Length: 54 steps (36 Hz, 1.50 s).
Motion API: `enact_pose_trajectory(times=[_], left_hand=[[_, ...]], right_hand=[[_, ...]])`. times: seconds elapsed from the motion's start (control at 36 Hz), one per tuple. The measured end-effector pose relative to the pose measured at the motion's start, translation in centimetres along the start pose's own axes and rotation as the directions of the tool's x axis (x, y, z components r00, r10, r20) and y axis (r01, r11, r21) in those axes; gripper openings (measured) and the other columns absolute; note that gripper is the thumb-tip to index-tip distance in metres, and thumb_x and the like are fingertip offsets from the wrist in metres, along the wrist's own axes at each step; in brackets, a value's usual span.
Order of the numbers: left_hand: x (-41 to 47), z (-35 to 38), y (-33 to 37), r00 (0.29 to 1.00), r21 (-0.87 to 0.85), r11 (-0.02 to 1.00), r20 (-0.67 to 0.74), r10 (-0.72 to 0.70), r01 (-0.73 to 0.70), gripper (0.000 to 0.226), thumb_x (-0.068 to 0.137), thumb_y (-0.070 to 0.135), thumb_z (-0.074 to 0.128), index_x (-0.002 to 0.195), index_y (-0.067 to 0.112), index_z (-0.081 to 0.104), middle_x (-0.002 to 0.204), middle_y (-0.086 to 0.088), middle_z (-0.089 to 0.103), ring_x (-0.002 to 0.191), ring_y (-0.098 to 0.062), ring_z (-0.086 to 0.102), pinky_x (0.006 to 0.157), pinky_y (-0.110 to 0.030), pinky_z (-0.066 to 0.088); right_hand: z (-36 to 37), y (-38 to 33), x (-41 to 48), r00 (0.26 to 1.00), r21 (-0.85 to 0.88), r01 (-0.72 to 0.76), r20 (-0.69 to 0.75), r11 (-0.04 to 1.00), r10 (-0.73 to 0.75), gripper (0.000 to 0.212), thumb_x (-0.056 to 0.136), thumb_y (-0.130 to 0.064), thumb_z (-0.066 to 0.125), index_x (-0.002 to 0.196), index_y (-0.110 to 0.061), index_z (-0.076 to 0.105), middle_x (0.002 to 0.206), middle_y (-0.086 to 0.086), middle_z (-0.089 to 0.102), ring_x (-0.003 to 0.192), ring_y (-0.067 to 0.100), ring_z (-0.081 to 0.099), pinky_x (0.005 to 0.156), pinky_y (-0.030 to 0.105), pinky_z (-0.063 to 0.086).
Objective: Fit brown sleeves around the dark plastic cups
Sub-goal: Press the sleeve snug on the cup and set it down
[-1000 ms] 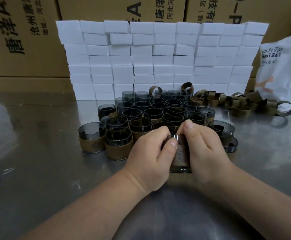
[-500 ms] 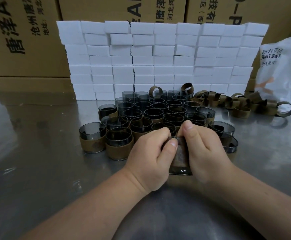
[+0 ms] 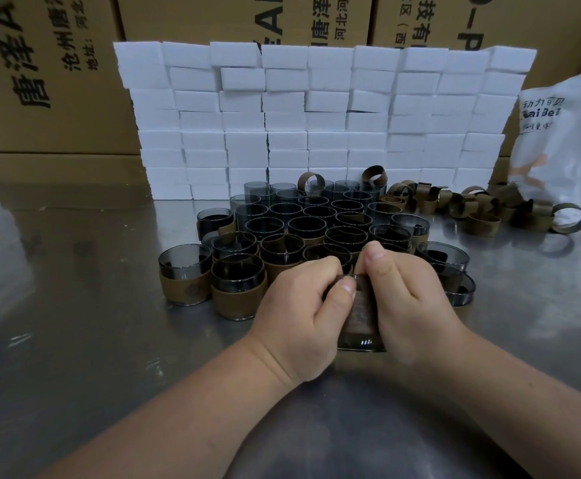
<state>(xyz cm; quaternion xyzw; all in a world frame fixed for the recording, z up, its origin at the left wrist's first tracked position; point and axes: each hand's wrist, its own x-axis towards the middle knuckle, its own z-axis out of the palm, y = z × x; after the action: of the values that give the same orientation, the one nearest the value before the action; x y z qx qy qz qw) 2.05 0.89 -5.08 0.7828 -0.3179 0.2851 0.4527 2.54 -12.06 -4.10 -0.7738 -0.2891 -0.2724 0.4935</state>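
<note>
Close in, one dark cup [image 3: 361,343] is pinched between the left hand [image 3: 301,318] and the right hand [image 3: 411,305], fingers curled, thumbs on top. A brown sleeve [image 3: 360,311] is wrapped around it, with bare cup left showing at the near end. Just behind, sleeved cups [image 3: 239,300] are crowded on the bench [image 3: 74,340]. Far right, loose sleeves [image 3: 482,227] are piled.

Only 1 view is recording: a wide-angle head camera is looking forward and down along the person's forearms. It is sitting close above the left hand [image 3: 302,316] and right hand [image 3: 416,305], facing across the steel table [image 3: 74,305] toward the white block wall [image 3: 316,115] and cardboard boxes [image 3: 40,63].
</note>
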Motion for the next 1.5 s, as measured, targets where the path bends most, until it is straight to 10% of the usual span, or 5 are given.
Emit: enact_pose_trajectory(times=[0.53,0.94,1.14,1.31,1.5], left_hand=[[0.0,0.7,-0.7,0.993,0.070,0.992,-0.074,-0.096,0.101,0.044,0.084,0.045,0.027,0.087,0.013,0.057,0.085,0.009,0.048,0.076,-0.008,0.048,0.071,-0.032,0.042],[0.3,0.0,-1.1,0.980,0.272,0.958,-0.197,-0.034,0.088,0.038,0.081,0.036,0.035,0.074,0.007,0.057,0.085,-0.001,0.051,0.081,-0.021,0.050,0.076,-0.040,0.042],[0.2,0.3,-1.6,0.971,0.360,0.912,-0.197,-0.133,0.198,0.050,0.082,0.044,0.027,0.085,0.013,0.066,0.097,0.003,0.052,0.094,-0.014,0.048,0.092,-0.032,0.031],[0.3,0.0,-1.1,0.976,0.422,0.880,-0.107,-0.191,0.219,0.069,0.082,0.050,0.012,0.135,0.024,0.046,0.133,0.003,0.044,0.127,-0.011,0.032,0.116,-0.039,0.008],[0.5,0.5,-1.5,0.976,0.523,0.830,-0.023,-0.216,0.196,0.053,0.092,0.042,0.033,0.143,0.028,0.031,0.147,0.005,0.026,0.139,-0.010,0.013,0.109,-0.028,-0.014]], right_hand=[[0.1,0.9,0.3,0.998,-0.037,-0.058,0.003,0.998,0.058,0.033,0.078,-0.049,0.042,0.058,-0.025,0.048,0.050,-0.011,0.046,0.049,0.003,0.040,0.048,0.016,0.031],[0.2,0.4,0.3,0.979,0.000,-0.173,0.108,0.985,0.172,0.008,0.073,-0.028,0.047,0.069,-0.025,0.054,0.058,-0.010,0.052,0.057,0.006,0.044,0.056,0.029,0.039],[-0.3,0.3,0.4,0.977,-0.201,-0.129,0.142,0.971,0.159,0.021,0.088,-0.025,0.052,0.070,-0.034,0.054,0.066,-0.012,0.057,0.063,0.004,0.050,0.061,0.031,0.044],[-1.4,-0.7,2.1,0.975,-0.326,-0.064,0.183,0.943,0.129,0.012,0.086,-0.034,0.050,0.075,-0.038,0.052,0.074,-0.015,0.056,0.073,-0.001,0.052,0.060,0.023,0.041],[-5.9,0.3,7.2,0.996,-0.424,-0.094,-0.034,0.901,0.088,0.009,0.084,-0.020,0.064,0.080,-0.028,0.065,0.073,-0.013,0.057,0.072,0.012,0.051,0.068,0.027,0.037]])
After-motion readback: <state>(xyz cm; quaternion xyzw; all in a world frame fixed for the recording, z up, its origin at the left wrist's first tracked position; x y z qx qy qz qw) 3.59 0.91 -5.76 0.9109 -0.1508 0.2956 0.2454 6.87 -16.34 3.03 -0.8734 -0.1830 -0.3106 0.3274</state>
